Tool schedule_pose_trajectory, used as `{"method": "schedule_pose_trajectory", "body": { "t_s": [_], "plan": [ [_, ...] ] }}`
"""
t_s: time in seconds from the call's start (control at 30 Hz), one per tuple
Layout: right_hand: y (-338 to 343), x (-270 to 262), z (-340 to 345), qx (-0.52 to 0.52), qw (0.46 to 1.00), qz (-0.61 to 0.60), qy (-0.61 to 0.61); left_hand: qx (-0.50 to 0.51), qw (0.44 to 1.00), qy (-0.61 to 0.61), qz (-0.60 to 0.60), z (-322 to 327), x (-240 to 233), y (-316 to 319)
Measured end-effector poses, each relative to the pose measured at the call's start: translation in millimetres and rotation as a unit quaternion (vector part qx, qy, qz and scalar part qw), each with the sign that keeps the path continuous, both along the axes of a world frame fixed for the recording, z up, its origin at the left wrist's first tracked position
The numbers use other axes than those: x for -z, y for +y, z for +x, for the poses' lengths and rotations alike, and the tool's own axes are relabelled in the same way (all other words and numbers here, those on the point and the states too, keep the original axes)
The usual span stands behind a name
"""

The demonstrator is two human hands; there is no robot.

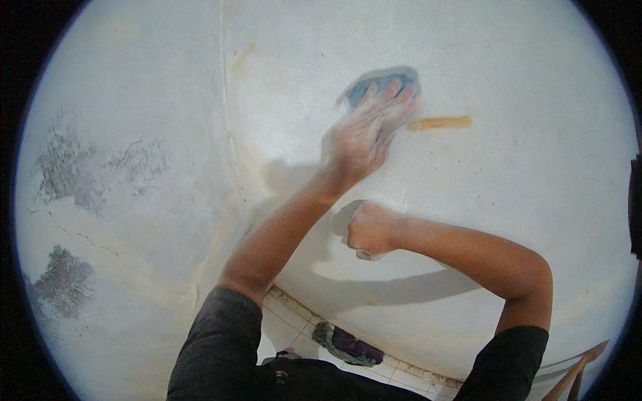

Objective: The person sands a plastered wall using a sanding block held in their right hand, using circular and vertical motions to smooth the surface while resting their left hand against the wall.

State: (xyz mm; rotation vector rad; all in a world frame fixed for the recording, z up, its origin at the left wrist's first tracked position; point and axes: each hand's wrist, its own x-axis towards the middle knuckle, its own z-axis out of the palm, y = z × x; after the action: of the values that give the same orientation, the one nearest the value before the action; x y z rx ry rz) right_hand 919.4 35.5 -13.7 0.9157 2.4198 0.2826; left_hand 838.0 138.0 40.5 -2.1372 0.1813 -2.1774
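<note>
My left hand [368, 128], dusted with white powder, presses a blue pad [360, 93] against the white plastered wall [506, 165]. The fingers lie spread over the pad, and both look blurred. Under the palm I cannot see how the pad is held. Just right of the fingers runs a short orange-brown strip mark [444, 122] on the wall. Lower down, my right hand [373, 228] is closed in a fist close to the wall. A pale bit shows below the fist; whether it is a fingertip or a small object is unclear.
A wall corner [228, 115] rises left of my arms. The left wall has dark rough patches [70, 160] and a thin crack [90, 240]. Below, a dark and grey bundle of cloth [346, 346] lies on the tiled floor [288, 321]. Another person's arms [577, 368] show at lower right.
</note>
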Motion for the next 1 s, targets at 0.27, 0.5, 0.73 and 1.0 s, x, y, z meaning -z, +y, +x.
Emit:
{"method": "schedule_pose_trajectory", "body": {
  "t_s": [0.27,0.5,0.73,1.0],
  "plan": [
    [3.4,7.5,-4.2,0.010,1.000,0.003,0.009,-0.074,0.993,0.039,-0.083,-40.8,114.1,46.0],
    [-2.7,-7.5,-6.3,0.025,0.999,-0.010,0.031,-0.004,0.999,0.028,-0.025,-13.0,-9.1,8.6],
    [3.9,4.0,2.2,0.011,0.998,-0.002,0.060,-0.008,0.986,0.099,-0.130,-38.7,155.7,28.5],
    [4.1,-2.9,-11.0,0.033,0.997,-0.008,0.071,-0.056,0.996,-0.029,-0.067,-16.4,-22.5,22.1]
  ]
}}
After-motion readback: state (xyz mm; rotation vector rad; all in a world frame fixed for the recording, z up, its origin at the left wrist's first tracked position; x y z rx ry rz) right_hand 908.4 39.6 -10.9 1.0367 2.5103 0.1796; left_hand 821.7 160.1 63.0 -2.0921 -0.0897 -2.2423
